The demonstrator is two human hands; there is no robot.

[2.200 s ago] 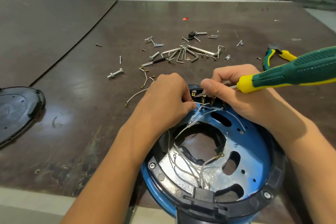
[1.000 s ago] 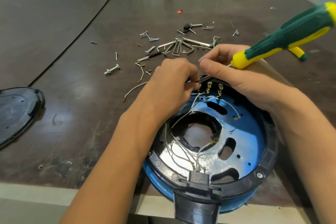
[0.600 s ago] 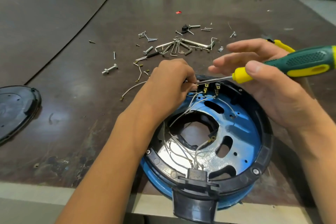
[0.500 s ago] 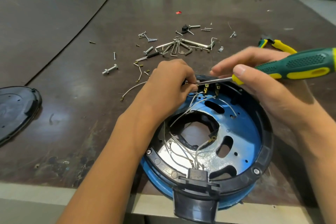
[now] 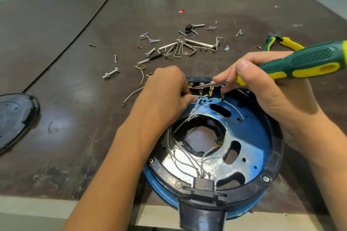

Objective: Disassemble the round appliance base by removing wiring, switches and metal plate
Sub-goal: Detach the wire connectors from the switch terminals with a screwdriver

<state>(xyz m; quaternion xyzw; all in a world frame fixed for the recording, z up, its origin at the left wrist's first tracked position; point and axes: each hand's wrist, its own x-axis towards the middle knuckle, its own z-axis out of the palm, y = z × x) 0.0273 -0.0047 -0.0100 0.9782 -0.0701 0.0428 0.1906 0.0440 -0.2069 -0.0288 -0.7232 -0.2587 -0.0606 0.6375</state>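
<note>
The round appliance base lies on the near edge of the table, under and between both hands, its open side up. Its black rim rings a blue metal plate. White wires run across the plate from a black socket block on the near rim to a row of brass terminals on the far rim.

The left hand sits on the far-left rim with its fingers curled, the fingertips pinching one of the white wires just beside the terminals. The right hand is curled round a green and yellow screwdriver. The thumb lies over the handle's front end, and the metal shaft reaches left above the terminals toward the left fingertips.

Just left of the left hand lies a loose wire lead, with a bolt farther off. Beyond both hands are scattered screws and a bunch of hex keys. Pliers lie beyond the right hand, partly behind the screwdriver handle. A black cover lies well to the left of the left hand.
</note>
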